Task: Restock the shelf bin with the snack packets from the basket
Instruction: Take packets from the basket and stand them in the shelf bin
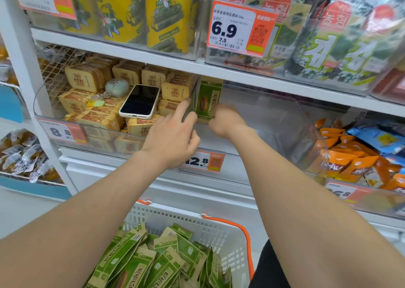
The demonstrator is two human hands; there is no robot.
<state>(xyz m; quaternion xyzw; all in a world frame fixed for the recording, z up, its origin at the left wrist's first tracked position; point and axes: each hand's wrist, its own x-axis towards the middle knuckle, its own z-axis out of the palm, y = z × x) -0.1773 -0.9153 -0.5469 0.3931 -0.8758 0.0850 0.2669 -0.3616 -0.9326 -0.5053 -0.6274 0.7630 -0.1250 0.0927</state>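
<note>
We have one snack packet standing upright at the far left of the clear bin. It is a flat rectangular pouch of matt kraft paper with a green printed face and a striped seed drawn on it. It sits between our two hands.

Our left hand is just left of the packet. Its forefinger is straight and laid up along the packet's left edge by the bin's side wall. The other fingers are curled under, and we cannot tell whether they hold anything. Our right hand is bunched, fingers curled in and gripping the packet's lower right corner.

The bin is smooth, glossy, see-through plastic with a slanted front lip. Below the left hand, on that lip, is one paper price tag.

Beneath both forearms is one white perforated plastic basket with two orange handles. It holds a loose heap of matching green packets, well over a dozen, lying at all angles.

Left of the left hand, one dark-screened phone in a pale case lies on stacked tan biscuit packs, next to one fuzzy pompom keyring. Right of the right hand, beyond the bin, are crinkly orange bags.
</note>
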